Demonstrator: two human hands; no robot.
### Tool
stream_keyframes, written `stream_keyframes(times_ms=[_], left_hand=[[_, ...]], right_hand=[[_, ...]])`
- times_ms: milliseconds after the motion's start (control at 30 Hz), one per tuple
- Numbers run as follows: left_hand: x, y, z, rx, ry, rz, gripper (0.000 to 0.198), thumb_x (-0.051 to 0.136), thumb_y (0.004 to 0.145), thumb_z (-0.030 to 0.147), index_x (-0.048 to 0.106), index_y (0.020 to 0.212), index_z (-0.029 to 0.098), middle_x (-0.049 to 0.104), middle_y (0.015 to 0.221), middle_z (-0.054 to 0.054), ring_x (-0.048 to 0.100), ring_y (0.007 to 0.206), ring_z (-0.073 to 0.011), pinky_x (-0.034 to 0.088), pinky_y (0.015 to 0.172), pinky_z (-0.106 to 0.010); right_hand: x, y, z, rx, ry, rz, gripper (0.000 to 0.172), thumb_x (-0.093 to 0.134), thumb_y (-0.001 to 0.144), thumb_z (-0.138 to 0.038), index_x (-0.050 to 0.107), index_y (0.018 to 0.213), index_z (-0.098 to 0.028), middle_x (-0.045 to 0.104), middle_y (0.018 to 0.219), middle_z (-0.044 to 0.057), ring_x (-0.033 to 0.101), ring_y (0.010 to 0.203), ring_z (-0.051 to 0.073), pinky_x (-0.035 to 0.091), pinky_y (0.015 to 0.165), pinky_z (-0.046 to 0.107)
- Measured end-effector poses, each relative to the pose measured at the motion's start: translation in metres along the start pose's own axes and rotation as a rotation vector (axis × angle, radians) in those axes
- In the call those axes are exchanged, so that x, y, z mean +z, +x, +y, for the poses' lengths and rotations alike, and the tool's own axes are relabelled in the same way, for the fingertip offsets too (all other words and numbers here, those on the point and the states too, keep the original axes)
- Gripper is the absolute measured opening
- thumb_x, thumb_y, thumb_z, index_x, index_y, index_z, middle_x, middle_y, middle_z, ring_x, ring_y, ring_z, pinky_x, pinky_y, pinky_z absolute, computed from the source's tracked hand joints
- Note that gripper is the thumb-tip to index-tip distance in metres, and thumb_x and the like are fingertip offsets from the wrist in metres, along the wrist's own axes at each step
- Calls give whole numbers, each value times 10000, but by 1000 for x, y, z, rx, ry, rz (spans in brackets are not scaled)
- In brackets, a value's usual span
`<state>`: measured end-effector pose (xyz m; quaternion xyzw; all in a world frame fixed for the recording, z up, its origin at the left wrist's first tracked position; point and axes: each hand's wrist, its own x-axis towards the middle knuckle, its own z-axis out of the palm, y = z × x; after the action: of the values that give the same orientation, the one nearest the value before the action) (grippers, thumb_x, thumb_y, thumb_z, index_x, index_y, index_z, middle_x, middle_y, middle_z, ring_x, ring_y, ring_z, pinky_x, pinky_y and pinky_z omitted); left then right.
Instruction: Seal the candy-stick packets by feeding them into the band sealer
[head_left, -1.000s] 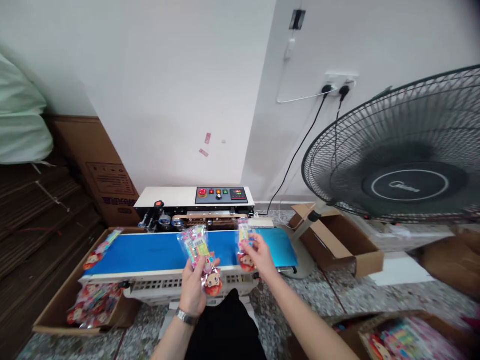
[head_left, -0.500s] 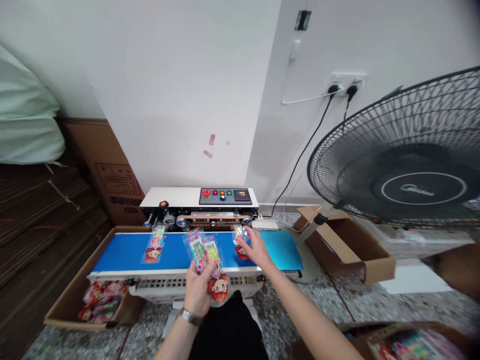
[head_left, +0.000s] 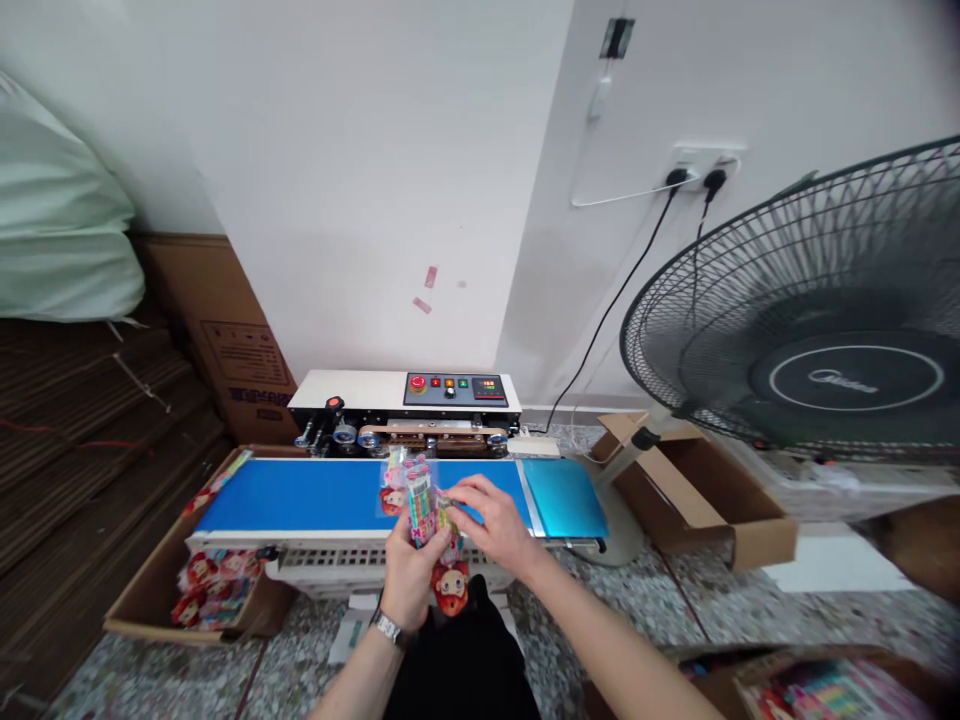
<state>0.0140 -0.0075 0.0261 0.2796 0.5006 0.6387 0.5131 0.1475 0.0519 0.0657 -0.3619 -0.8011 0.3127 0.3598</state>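
My left hand [head_left: 412, 570] is wrapped round several clear packets [head_left: 421, 508] with colourful strips and red-haired cartoon heads, in front of the blue conveyor belt [head_left: 300, 495]. My right hand [head_left: 491, 525] pinches the top of the right-hand packet [head_left: 450, 585] in that bunch. Behind the bunch, another packet [head_left: 391, 498] lies on the belt near the rollers. One more packet [head_left: 225, 478] tips over the belt's left end. Along the belt's back stands the white sealing machine [head_left: 345, 388] with its lit control panel [head_left: 455, 390].
A carton [head_left: 127, 615] holding packets sits below the belt's left end. At the right stand a large fan [head_left: 847, 380] and an open carton [head_left: 765, 540]. Another carton with packets [head_left: 840, 690] is at the lower right. Stacked cardboard [head_left: 90, 420] fills the left.
My right hand has left the packet on the belt and moved left to the bunch in my left hand. The packets on the belt have travelled left, one reaching its end.
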Motion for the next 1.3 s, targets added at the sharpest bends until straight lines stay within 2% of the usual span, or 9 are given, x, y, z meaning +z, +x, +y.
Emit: stream_keyframes(times_ms=[167, 367, 600, 767, 933, 1000, 1133, 1200, 1300], left_hand=[[3, -1, 4, -10, -59, -32, 468, 711, 618, 262, 532, 1039, 165, 672, 902, -69, 623, 765, -190, 485, 710, -311], [13, -2, 13, -93, -189, 32, 370, 682, 645, 350, 567, 951, 175, 673, 874, -56, 632, 804, -187, 488, 739, -303], [2, -1, 12, -266, -259, 47, 396, 678, 634, 414, 535, 911, 171, 678, 790, -72, 647, 655, -201, 507, 545, -300], [-4, 0, 6, -254, -192, 24, 398, 720, 602, 346, 569, 910, 144, 682, 813, -81, 646, 681, -199, 514, 609, -308], [-4, 1, 2, -247, -185, 9, 367, 725, 608, 294, 586, 906, 131, 686, 824, -87, 629, 665, -162, 504, 637, -287], [-3, 3, 2, -224, -175, 19, 370, 728, 603, 288, 584, 907, 134, 684, 811, -78, 622, 643, -158, 503, 623, -290], [4, 3, 2, -167, -154, 10, 383, 728, 603, 271, 577, 932, 144, 681, 816, -62, 620, 661, -153, 496, 628, -276], [9, 2, 2, -154, -164, -28, 385, 718, 619, 269, 573, 955, 151, 679, 852, -59, 625, 720, -157, 493, 670, -272], [10, -2, 4, -190, -217, -46, 335, 665, 675, 327, 565, 947, 158, 676, 835, -51, 628, 729, -157, 496, 664, -271]], right_hand=[[20, -17, 7, 255, 287, 79, 415, 565, 769, -334, 485, 1166, -242, 560, 1043, 50, 570, 794, 141, 492, 676, 267], [43, -32, 15, 366, 428, 231, 274, 530, 783, -419, 563, 926, -188, 622, 898, 50, 584, 796, 170, 489, 694, 280], [-13, -22, 108, 591, 262, 575, 331, 518, 730, -422, 503, 952, -177, 615, 699, 19, 576, 588, 166, 451, 546, 268], [-40, -5, 154, 767, -155, 486, 250, 505, 713, -310, 552, 914, -170, 589, 608, -2, 571, 558, 167, 407, 529, 249], [-21, 20, 131, 676, -204, 393, 283, 591, 656, -220, 577, 936, -185, 626, 732, 32, 592, 753, 190, 424, 666, 266], [-7, 19, 105, 534, -83, 363, 311, 579, 701, -284, 560, 997, -190, 627, 880, 55, 579, 836, 183, 434, 705, 269], [23, -3, 45, 289, 315, 80, 264, 513, 783, -396, 582, 930, -188, 614, 903, 39, 570, 818, 158, 454, 686, 253], [32, -13, 26, 254, 364, 113, 237, 510, 795, -395, 587, 857, -180, 608, 869, 29, 558, 801, 149, 445, 691, 242], [27, -19, 32, 320, 351, 341, 254, 466, 820, -411, 559, 837, -175, 592, 775, 17, 538, 712, 137, 429, 637, 228]])
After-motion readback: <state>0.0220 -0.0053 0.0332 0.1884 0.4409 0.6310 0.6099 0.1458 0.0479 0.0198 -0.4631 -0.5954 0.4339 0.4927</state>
